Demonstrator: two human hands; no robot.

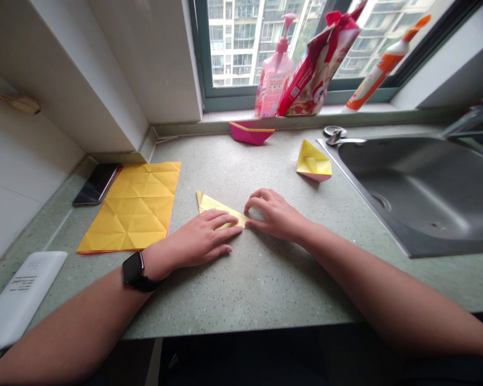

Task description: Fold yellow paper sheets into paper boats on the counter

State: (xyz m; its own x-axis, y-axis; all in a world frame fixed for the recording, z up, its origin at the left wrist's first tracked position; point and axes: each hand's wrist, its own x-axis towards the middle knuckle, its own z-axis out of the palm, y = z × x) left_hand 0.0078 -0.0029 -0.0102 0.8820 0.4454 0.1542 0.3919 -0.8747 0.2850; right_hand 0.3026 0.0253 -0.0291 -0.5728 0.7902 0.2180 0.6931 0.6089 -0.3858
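A folded yellow paper piece (210,203) lies flat on the grey-green counter (245,279), pointing up and left. My left hand (203,239) lies over its lower part with fingers stretched flat, pressing it down. My right hand (274,213) rests on the counter at the paper's right tip, fingers curled and pressing on that corner. A black watch (133,271) is on my left wrist.
A stack of creased yellow paper sheets (137,209) lies left, with a phone (96,183) beside it and a white power bank (20,300) nearer. A pink paper boat (250,132) and a yellow one (313,161) stand behind. The sink (422,193) is right; bottles (273,75) line the sill.
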